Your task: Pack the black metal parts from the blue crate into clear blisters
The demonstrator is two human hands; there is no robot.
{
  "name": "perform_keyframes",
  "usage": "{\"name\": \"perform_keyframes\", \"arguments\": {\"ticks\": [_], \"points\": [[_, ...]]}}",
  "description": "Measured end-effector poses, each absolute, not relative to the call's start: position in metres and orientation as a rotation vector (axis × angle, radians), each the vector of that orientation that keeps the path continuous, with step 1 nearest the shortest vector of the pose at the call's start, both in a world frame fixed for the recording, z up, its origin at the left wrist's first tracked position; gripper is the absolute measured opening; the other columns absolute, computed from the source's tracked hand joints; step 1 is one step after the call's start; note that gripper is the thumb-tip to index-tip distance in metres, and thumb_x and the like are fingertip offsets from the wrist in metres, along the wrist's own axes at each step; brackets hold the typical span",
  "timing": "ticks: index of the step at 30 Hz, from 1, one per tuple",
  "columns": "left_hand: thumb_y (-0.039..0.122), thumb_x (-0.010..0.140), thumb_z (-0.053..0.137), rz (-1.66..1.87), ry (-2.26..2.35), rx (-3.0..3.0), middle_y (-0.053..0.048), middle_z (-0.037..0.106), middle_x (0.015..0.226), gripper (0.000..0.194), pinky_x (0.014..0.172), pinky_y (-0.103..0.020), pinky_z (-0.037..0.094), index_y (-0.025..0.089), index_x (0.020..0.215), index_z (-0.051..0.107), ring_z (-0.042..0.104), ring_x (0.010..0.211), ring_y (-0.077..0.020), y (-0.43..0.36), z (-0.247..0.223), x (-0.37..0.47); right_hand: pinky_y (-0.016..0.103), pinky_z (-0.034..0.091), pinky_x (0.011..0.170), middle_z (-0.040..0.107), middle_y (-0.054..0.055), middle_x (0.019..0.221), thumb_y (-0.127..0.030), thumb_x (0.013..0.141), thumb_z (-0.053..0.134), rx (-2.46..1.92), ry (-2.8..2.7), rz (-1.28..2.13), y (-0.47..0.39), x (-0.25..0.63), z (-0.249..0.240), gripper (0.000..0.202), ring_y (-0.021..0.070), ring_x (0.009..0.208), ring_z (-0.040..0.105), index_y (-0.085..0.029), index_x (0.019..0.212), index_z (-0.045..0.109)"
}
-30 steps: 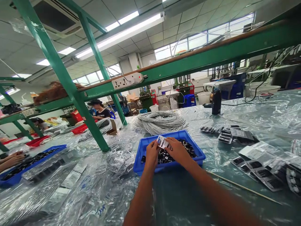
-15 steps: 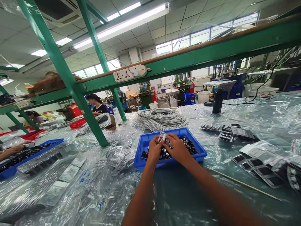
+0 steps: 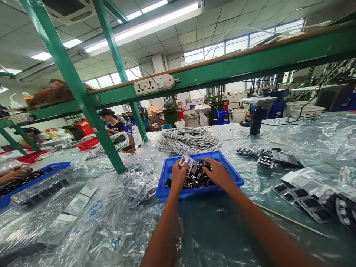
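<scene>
A blue tray (image 3: pixel 164 185) with many small black parts (image 3: pixel 194 180) sits in front of me. My left hand (image 3: pixel 178 173) pinches a small clear plastic piece (image 3: pixel 189 163) above the tray's left half. Over the right half is my right hand (image 3: pixel 217 171), its thumb and fingers apart and reaching down to the black parts; nothing shows between them. A heap of similar clear pieces (image 3: pixel 140 185) lies left of the tray.
Coiled grey cable (image 3: pixel 189 141) lies behind the tray, and a dark heat gun (image 3: pixel 256 120) stands to its right. A thin stick (image 3: pixel 292 219) and packaged parts (image 3: pixel 308 193) are at the right. A green post (image 3: pixel 104 137) rises at the left. Another person's hand (image 3: pixel 13 174) works over a tray.
My right hand has come away from the clear piece and moved right, its fingers now apart. The piece has shifted slightly left with my left hand.
</scene>
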State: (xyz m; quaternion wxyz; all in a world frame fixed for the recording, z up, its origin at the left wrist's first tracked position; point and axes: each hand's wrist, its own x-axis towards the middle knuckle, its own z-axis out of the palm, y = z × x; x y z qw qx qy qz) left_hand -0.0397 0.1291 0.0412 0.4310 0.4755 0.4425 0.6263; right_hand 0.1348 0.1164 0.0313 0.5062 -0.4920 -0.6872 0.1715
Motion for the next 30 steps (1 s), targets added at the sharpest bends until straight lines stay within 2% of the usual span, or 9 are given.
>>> {"name": "perform_keyframes", "arguments": {"ticks": [2,5,11,15,19,22,25,28,30], "points": [[0.034,0.068,0.074,1.546,1.041,1.113,-0.003,0.067,0.083,0.029,0.075,-0.032,0.050,0.018,0.090,0.063,0.064,0.078,-0.0189,0.130,0.041,-0.037,0.055,0.046,0.106,0.064,0.012,0.130,-0.022,0.084,0.060,-1.158,-1.762,0.211,0.116,0.130,0.028,0.036,0.0308,0.123,0.058,-0.020,0.119,0.068],[0.038,0.068,0.075,1.515,0.935,1.054,-0.005,0.069,0.090,0.033,0.080,-0.033,0.052,0.018,0.091,0.061,0.066,0.086,-0.0189,0.125,0.043,-0.030,0.051,0.045,0.108,0.059,0.014,0.135,-0.023,0.089,0.055,-1.070,-1.845,0.121,0.115,0.122,0.024,0.040,0.0290,0.126,0.055,-0.019,0.129,0.062],[0.022,0.054,0.088,1.437,0.832,1.028,-0.005,0.072,0.094,0.055,0.083,-0.033,0.052,0.017,0.102,0.062,0.068,0.088,-0.0202,0.114,0.046,-0.024,0.053,0.043,0.110,0.057,0.016,0.137,-0.020,0.091,0.050,-1.020,-1.848,0.089,0.114,0.116,0.020,0.043,0.0299,0.130,0.053,-0.017,0.133,0.058],[0.022,0.051,0.087,1.482,0.798,1.027,-0.004,0.072,0.090,0.053,0.082,-0.033,0.051,0.017,0.098,0.063,0.067,0.085,-0.0202,0.116,0.045,-0.023,0.054,0.044,0.109,0.059,0.020,0.135,-0.023,0.087,0.055,-0.997,-1.779,0.165,0.111,0.111,0.021,0.043,0.0322,0.129,0.053,-0.012,0.128,0.058],[0.022,0.049,0.085,1.461,0.782,1.106,-0.002,0.070,0.088,0.051,0.080,-0.030,0.049,0.018,0.094,0.062,0.065,0.082,-0.0181,0.118,0.047,-0.028,0.049,0.053,0.100,0.062,0.017,0.133,-0.028,0.084,0.061,-0.921,-1.669,0.494,0.106,0.110,0.027,0.035,0.0294,0.117,0.064,-0.017,0.118,0.059],[0.022,0.053,0.082,1.410,0.876,1.290,-0.002,0.069,0.086,0.044,0.075,-0.029,0.048,0.017,0.091,0.061,0.064,0.079,-0.0175,0.119,0.050,-0.035,0.045,0.057,0.094,0.064,0.014,0.131,-0.030,0.082,0.063,-0.915,-1.568,0.754,0.107,0.115,0.029,0.026,0.0274,0.108,0.068,-0.019,0.105,0.060],[0.021,0.060,0.075,1.455,1.078,1.451,-0.001,0.067,0.082,0.035,0.072,-0.028,0.048,0.017,0.090,0.058,0.064,0.075,-0.0170,0.122,0.056,-0.045,0.044,0.060,0.088,0.066,0.013,0.126,-0.029,0.084,0.057,-0.920,-1.474,0.885,0.111,0.123,0.028,0.020,0.0272,0.109,0.068,-0.019,0.102,0.061],[0.018,0.064,0.071,1.612,1.409,1.480,0.001,0.066,0.080,0.031,0.075,-0.030,0.050,0.018,0.091,0.056,0.065,0.075,-0.0174,0.126,0.066,-0.064,0.046,0.058,0.092,0.068,0.013,0.122,-0.029,0.087,0.055,-1.009,-1.471,0.863,0.114,0.128,0.029,0.026,0.0282,0.115,0.065,-0.020,0.109,0.063],[0.017,0.069,0.067,1.759,1.629,1.373,-0.002,0.066,0.087,0.035,0.082,-0.034,0.051,0.019,0.102,0.055,0.066,0.081,-0.0188,0.127,0.074,-0.083,0.047,0.054,0.097,0.068,0.012,0.120,-0.029,0.087,0.056,-1.083,-1.532,0.740,0.114,0.133,0.038,0.029,0.0285,0.117,0.063,-0.021,0.113,0.065]]}}
